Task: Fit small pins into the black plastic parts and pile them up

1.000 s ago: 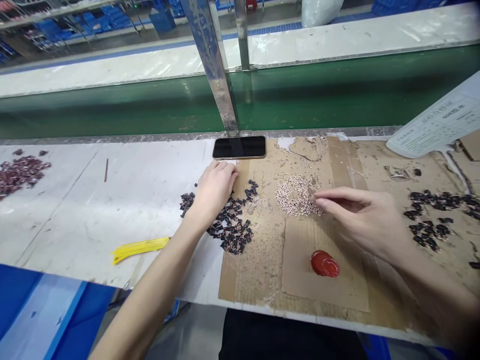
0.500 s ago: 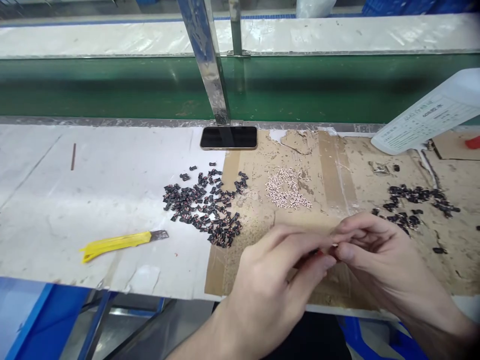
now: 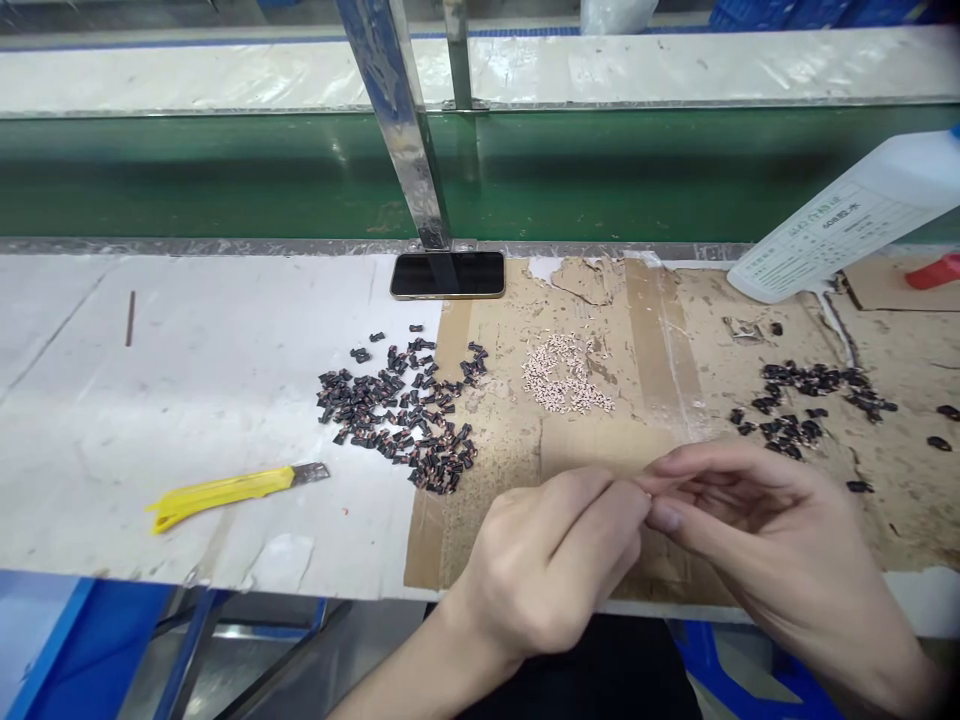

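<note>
My left hand (image 3: 559, 560) is closed, its fingertips meeting those of my right hand (image 3: 765, 530) over the cardboard near the table's front edge. Both hands pinch at one spot, where a tiny item is too small and hidden to name. Behind them a patch of small pale pieces (image 3: 566, 375) lies on the cardboard (image 3: 510, 420). To their left is a spread of small black parts (image 3: 390, 405) with coppery bits. Beyond my right hand rests another group of small black parts (image 3: 810, 380).
A yellow cutter (image 3: 225, 495) lies at the left, blade out. A black phone (image 3: 448, 275) sits at the foot of a metal post (image 3: 420, 170). At the right a white bottle (image 3: 840, 220) leans near a red cap (image 3: 934, 272). A green belt (image 3: 225, 180) runs behind.
My left hand's fingers have curled in more, and the dark item earlier visible between its fingers is now hidden. The view has shifted slightly to the right.
</note>
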The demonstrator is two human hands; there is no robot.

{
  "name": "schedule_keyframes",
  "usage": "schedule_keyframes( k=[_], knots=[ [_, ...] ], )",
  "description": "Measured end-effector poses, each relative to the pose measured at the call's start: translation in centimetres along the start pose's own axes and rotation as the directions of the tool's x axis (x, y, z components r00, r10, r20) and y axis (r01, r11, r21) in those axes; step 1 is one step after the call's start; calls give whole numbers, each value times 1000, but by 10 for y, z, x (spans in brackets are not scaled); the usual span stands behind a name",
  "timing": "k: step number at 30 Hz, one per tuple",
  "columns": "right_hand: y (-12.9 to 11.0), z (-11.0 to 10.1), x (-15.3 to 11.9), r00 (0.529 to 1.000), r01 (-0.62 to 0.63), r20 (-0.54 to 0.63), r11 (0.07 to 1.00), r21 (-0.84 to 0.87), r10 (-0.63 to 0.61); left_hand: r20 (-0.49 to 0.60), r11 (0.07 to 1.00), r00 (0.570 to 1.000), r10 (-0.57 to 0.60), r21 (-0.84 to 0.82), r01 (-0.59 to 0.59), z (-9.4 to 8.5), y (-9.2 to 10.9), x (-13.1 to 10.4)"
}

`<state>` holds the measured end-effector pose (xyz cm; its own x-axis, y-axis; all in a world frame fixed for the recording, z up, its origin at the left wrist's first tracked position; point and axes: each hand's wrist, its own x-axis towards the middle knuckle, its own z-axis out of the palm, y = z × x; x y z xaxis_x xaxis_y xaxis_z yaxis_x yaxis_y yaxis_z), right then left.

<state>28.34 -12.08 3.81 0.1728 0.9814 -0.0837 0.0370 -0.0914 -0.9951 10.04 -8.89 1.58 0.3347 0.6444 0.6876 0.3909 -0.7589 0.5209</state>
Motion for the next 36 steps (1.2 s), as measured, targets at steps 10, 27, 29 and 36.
schedule_keyframes(
  k=[10,27,29,36],
  knots=[
    [2,3,-7,993,54,112,997,-53,-48,-33,996,997,-74,-56,72,4,6,-11],
    [8,-17,-22,947,322,164,820,-474,-277,97,870,925,-366,-318,377,-5,8,-29],
    [14,-23,-23,919,391,212,698,-601,-332,63,773,837,-543,-352,528,-6,10,-37],
    [21,-21,-19,823,552,414,377,-744,-388,154,639,731,-665,-389,663,-17,10,-45]
  ],
)
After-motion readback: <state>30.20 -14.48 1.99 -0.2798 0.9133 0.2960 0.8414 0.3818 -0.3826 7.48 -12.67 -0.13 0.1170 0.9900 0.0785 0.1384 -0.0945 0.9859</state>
